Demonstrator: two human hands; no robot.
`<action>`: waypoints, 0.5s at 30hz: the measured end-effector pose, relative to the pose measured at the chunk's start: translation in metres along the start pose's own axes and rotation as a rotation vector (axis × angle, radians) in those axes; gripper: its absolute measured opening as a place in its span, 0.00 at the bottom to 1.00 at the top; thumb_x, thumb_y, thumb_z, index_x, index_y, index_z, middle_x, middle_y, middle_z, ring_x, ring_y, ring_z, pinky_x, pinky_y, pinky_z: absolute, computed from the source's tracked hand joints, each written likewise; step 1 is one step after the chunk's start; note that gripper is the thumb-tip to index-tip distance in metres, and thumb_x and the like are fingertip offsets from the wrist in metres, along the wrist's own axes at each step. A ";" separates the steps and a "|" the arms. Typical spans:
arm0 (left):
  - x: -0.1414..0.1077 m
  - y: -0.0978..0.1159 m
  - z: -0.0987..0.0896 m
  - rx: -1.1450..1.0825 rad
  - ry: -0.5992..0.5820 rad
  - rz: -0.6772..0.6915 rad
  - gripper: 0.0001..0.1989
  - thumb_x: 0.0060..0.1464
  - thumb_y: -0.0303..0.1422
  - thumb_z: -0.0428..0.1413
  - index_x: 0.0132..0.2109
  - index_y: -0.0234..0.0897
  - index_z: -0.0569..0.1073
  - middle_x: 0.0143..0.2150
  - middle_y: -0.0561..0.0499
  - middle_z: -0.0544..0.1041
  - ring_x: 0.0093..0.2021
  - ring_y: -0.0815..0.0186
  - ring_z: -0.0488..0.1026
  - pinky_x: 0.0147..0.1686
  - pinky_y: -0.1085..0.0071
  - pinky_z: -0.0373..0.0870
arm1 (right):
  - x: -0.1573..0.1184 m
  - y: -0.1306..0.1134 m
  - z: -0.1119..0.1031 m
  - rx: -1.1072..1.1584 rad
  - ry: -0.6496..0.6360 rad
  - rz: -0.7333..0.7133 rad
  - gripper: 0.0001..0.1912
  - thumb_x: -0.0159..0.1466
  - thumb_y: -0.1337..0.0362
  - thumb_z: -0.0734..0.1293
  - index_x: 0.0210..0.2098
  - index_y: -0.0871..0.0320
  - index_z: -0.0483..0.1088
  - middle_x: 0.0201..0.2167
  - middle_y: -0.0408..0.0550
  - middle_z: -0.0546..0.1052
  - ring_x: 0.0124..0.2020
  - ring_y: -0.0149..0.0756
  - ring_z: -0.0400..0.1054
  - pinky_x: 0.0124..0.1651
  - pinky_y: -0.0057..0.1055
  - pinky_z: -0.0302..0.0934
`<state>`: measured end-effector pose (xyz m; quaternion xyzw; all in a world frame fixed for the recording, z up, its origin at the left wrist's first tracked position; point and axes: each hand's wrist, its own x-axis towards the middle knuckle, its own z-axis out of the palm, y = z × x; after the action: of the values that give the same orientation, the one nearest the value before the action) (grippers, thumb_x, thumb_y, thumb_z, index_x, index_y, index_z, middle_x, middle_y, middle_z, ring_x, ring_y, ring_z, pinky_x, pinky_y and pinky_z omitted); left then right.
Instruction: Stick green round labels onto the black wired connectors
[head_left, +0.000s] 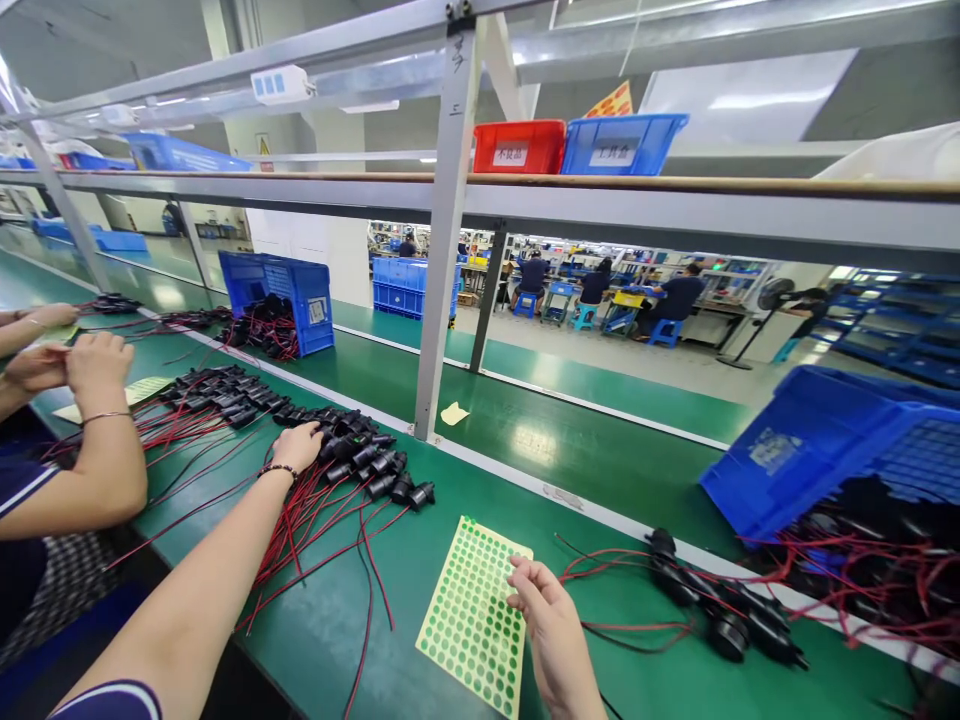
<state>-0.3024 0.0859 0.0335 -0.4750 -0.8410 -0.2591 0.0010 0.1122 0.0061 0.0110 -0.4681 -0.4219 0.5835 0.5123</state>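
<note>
My left hand reaches out to a row of black sockets with red and black wires on the green bench, fingers resting on one of them. My right hand hovers at the right edge of a yellow sheet of small green round stickers, fingertips pinched at the sheet; whether a sticker is between them cannot be seen. A second group of black wired sockets lies to the right of that hand.
A co-worker's arms and hands work at the left over more wired sockets. Blue crates lie tipped on the bench spilling wired parts. A metal post rises mid-bench; red and blue bins sit on the shelf above.
</note>
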 end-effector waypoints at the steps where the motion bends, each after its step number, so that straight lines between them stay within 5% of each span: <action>1: -0.002 0.004 -0.004 0.001 0.040 -0.002 0.18 0.51 0.33 0.47 0.47 0.30 0.68 0.47 0.36 0.70 0.49 0.49 0.64 0.46 0.56 0.59 | 0.001 0.000 -0.001 0.006 0.012 -0.006 0.10 0.48 0.59 0.70 0.25 0.59 0.69 0.37 0.49 0.71 0.38 0.37 0.63 0.34 0.29 0.59; 6: -0.036 0.062 -0.019 -0.066 0.164 0.162 0.17 0.55 0.32 0.43 0.50 0.36 0.64 0.54 0.45 0.64 0.56 0.58 0.56 0.56 0.62 0.49 | 0.008 -0.004 -0.013 0.051 0.132 -0.093 0.10 0.50 0.60 0.68 0.23 0.59 0.66 0.38 0.47 0.70 0.30 0.31 0.62 0.34 0.29 0.58; 9: -0.084 0.118 -0.017 -0.330 0.133 0.497 0.14 0.54 0.33 0.44 0.47 0.38 0.66 0.51 0.49 0.66 0.54 0.62 0.58 0.56 0.64 0.50 | 0.012 -0.018 -0.031 0.003 0.285 -0.237 0.08 0.50 0.62 0.67 0.25 0.59 0.65 0.35 0.44 0.69 0.26 0.27 0.60 0.33 0.28 0.56; 12: -0.141 0.161 -0.005 -0.583 -0.049 0.699 0.12 0.54 0.34 0.45 0.43 0.38 0.68 0.50 0.49 0.66 0.54 0.61 0.58 0.55 0.63 0.53 | 0.007 -0.042 -0.061 -0.251 0.391 -0.387 0.06 0.53 0.61 0.64 0.28 0.58 0.66 0.26 0.42 0.67 0.26 0.29 0.59 0.32 0.28 0.55; 15: -0.182 0.176 0.018 -0.676 -0.267 0.781 0.11 0.53 0.35 0.47 0.41 0.39 0.69 0.49 0.48 0.67 0.55 0.59 0.57 0.55 0.62 0.54 | -0.014 -0.065 -0.094 -0.706 0.375 -0.441 0.06 0.55 0.62 0.62 0.27 0.58 0.68 0.27 0.44 0.68 0.29 0.33 0.61 0.35 0.30 0.55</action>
<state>-0.0577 0.0217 0.0497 -0.7555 -0.4637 -0.4334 -0.1626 0.2176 0.0013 0.0560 -0.6106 -0.5845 0.1863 0.5008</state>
